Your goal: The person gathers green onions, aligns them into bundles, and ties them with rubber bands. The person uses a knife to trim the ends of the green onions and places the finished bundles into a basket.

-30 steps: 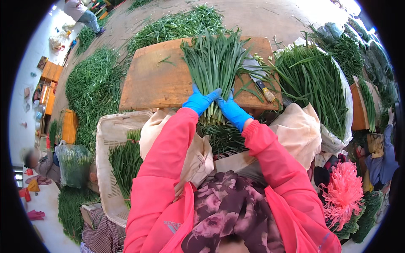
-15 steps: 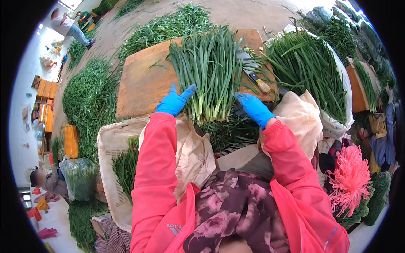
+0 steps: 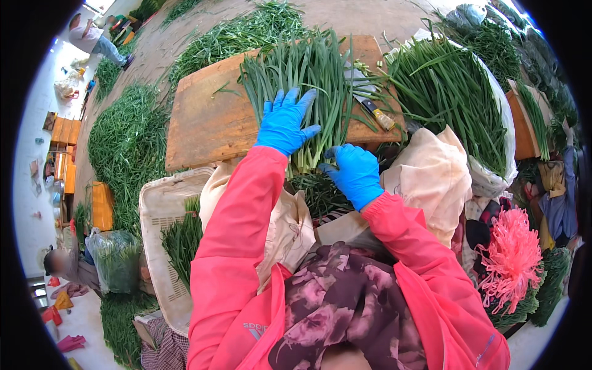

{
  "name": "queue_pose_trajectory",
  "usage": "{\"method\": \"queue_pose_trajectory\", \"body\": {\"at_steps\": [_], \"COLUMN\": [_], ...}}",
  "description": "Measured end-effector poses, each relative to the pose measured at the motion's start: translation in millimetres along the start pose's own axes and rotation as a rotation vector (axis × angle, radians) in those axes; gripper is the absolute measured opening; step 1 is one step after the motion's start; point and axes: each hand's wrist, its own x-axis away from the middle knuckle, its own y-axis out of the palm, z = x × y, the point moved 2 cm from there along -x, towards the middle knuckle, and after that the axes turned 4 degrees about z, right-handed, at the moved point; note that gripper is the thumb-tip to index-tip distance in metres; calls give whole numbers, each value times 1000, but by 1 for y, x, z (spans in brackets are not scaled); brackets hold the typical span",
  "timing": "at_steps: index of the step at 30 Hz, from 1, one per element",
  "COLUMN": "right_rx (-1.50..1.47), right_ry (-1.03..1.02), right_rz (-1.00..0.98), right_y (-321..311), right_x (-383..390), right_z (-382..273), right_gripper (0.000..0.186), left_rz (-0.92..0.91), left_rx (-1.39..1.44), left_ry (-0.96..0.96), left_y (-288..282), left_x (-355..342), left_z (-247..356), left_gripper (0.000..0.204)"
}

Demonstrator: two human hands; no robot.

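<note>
A bundle of garlic chives [image 3: 320, 74] lies on a tilted wooden board [image 3: 206, 126], its pale cut ends toward me over the near edge. My left hand [image 3: 285, 123], in a blue glove, lies across the leaves with its fingers spread. My right hand [image 3: 354, 176], gloved too, is at the lower right of the bundle, its fingers curled round some pale stalk ends. To the right of the bundle rests a knife [image 3: 377, 114] with a dark and yellowish handle. Its blade is partly under leaves and scraps.
A white sack of chives [image 3: 447, 98] stands at the right. Left of my lap is a white plastic basket [image 3: 151, 213] with more chives. Loose green heaps [image 3: 126, 145] cover the floor beyond. Pink ties [image 3: 512, 256] hang at the right. Other people [image 3: 92, 37] are at the left.
My left hand has moved from the bundle's left side onto the leaves. My right hand has come left and down to the stalk ends, and its fingers have curled.
</note>
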Motion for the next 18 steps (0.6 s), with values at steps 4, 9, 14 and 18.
{"method": "queue_pose_trajectory", "body": {"at_steps": [4, 9, 14, 18], "right_rx": [79, -302, -255, -98], "right_ry": [25, 354, -57, -426], "right_rz": [26, 66, 415, 311], "right_y": [20, 13, -26, -23], "right_x": [0, 0, -17, -33], "right_z": [14, 36, 18, -37], "right_gripper": [14, 12, 16, 22], "left_rz": [-17, 43, 28, 64], "left_rx": [122, 181, 190, 173], "left_ry": [14, 82, 89, 97], "left_y": [10, 15, 13, 19], "left_x": [-3, -1, -3, -5], "left_z": [-23, -34, -33, -37], "left_gripper": [71, 62, 57, 52]}}
